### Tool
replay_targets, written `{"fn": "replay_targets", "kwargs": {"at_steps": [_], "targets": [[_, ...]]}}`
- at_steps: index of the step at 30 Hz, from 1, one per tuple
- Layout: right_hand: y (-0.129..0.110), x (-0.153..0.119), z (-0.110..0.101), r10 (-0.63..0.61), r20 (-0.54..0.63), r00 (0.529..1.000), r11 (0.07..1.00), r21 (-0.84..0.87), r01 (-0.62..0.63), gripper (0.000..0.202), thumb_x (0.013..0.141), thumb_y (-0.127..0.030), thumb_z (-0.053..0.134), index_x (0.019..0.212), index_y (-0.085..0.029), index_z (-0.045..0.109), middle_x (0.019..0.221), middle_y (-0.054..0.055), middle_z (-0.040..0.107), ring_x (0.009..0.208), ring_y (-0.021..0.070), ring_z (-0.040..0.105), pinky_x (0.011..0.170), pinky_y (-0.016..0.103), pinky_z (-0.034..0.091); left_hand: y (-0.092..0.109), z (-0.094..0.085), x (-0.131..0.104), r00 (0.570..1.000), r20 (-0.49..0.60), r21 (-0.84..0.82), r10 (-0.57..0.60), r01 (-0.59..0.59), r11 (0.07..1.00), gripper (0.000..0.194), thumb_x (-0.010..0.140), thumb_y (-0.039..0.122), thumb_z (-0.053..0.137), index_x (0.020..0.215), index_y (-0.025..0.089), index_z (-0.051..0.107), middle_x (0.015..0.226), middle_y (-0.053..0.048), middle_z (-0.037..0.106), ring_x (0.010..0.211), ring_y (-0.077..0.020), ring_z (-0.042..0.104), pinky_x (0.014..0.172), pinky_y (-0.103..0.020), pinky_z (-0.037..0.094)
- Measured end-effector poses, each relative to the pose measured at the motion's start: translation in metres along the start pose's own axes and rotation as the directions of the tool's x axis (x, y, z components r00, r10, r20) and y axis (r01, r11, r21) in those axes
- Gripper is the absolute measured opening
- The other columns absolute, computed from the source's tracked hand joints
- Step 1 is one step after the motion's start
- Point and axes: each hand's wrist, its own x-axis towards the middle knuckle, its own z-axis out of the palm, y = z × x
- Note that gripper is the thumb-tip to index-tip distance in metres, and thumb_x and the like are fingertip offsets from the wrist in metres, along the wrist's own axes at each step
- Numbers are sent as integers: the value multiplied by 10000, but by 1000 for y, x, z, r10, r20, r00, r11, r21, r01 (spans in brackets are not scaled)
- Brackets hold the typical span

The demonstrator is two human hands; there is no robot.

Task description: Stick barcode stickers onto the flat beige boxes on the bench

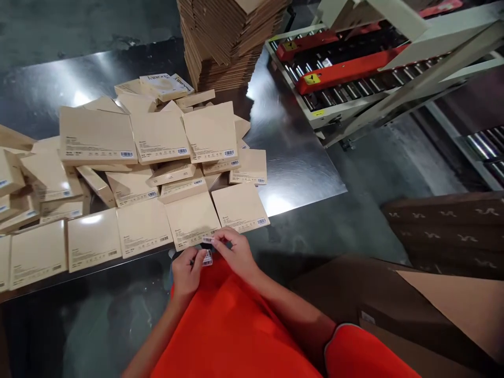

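Note:
My left hand (186, 274) is closed on a small strip of barcode labels (207, 258), held low in front of the metal table's edge. Just above it, my right hand (235, 253) pinches a single barcode sticker (208, 239) between thumb and fingers. That sticker is over the lower edge of a flat beige box (192, 216), and I cannot tell whether it touches. To the right lies another beige box (239, 205) with a blue-and-white barcode at its corner. A row of similar boxes (144, 227) runs leftward along the front edge.
Behind the row, more beige boxes (96, 131) are heaped on the metal table (299, 168). A tall stack of folded cardboard (220, 37) stands at the back. A roller conveyor (346, 86) with red rails is at the right. Brown cartons (444, 226) stand at lower right.

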Motion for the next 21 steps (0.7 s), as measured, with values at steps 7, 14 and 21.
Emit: {"fn": "replay_targets", "kwargs": {"at_steps": [7, 14, 21], "targets": [[29, 18, -11, 101, -80, 992, 852, -508, -128, 137, 839, -230, 574, 715, -208, 627, 1018, 66, 613, 995, 249, 479, 858, 415, 333, -23, 4, 7, 991, 130, 28, 33, -37, 999, 283, 869, 339, 511, 620, 221, 577, 1172, -86, 691, 1070, -223, 653, 796, -303, 524], [31, 18, 3, 151, -33, 988, 761, -634, -137, 127, 858, -231, 572, 743, -208, 621, 1078, 57, 617, 1048, 255, 448, 841, 395, 279, -26, 5, 11, 989, 143, 56, 30, -39, 998, 296, 880, 324, 501, 605, 225, 549, 1177, -62, 691, 1066, -215, 657, 798, -306, 527], [28, 21, 5, 165, -24, 986, 714, -687, -136, 123, 859, -250, 586, 753, -211, 638, 1089, 62, 610, 1054, 262, 439, 831, 396, 275, -30, 6, 11, 989, 142, 63, 32, -42, 997, 315, 882, 328, 504, 584, 225, 516, 1182, -61, 689, 1044, -211, 665, 775, -303, 525]]}}
